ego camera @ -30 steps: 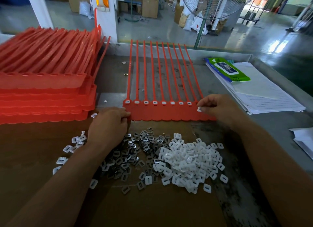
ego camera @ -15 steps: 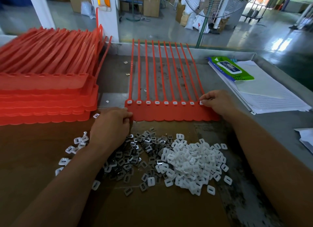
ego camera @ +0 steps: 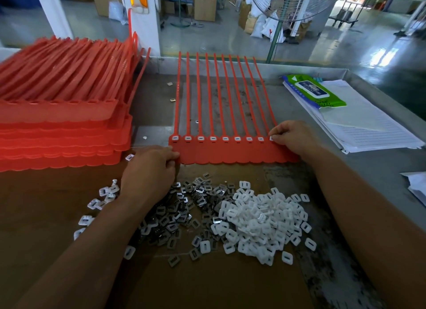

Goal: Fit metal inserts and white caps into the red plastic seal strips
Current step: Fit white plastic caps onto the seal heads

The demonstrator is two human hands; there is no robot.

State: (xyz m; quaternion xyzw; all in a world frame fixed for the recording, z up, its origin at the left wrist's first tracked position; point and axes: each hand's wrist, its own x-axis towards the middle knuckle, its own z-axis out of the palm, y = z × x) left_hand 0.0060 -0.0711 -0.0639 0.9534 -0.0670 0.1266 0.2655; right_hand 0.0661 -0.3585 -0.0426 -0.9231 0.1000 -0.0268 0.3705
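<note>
Red seal strips (ego camera: 230, 150) lie flat as one joined sheet in the middle of the bench. Their thin tails run away to the raised far rim of the steel table (ego camera: 373, 170), and their scalloped near edge lies along the back edge of a brown cardboard sheet (ego camera: 207, 283). The left hand (ego camera: 149, 170) has its fingers curled round the sheet's near left corner and grips it. At the opposite end, the right hand (ego camera: 292, 135) pinches a white cap (ego camera: 272, 138) with bent fingertips at the last head in the row; the other heads along the band already show white caps. On the left, a tall stack of red strips (ego camera: 62, 129) stands close, with only a narrow lane of tabletop between its edge and the sheet, and a few stray pieces lie there. On the right, a wider band of bare steel separates the sheet from a pile of lined papers (ego camera: 368, 133) with a green wipes pack (ego camera: 315, 92) on top. Between the forearms, on the cardboard, the metal inserts (ego camera: 184, 207) are heaped just beside the loose white caps (ego camera: 260, 221), the two piles touching. More caps lie scattered outside the left wrist. Nearer than the piles the cardboard shows bare brown.
</note>
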